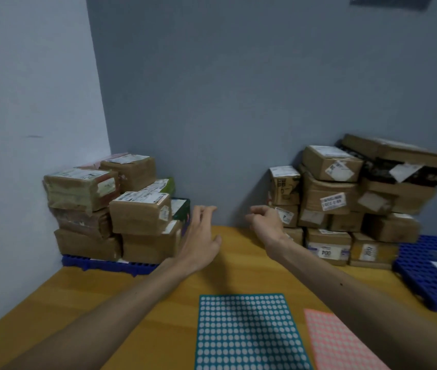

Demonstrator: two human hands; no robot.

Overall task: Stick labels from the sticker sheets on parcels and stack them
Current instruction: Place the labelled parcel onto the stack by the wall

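A yellow wooden table [78, 303] is seen across the lower half of the frame. A larger pile of parcels [345, 198] is stacked at middle right against the grey wall, and a smaller pile of parcels [110, 209] is set at middle left on a blue grid mat [110, 265]. A teal sticker sheet [246, 332] is laid flat at bottom centre, with a pink sticker sheet [340, 340] just beside it at lower right. Between the piles, the left hand [201, 241] is held with fingers loosely extended and the right hand [265, 222] with fingers loosely curled; nothing is gripped by either.
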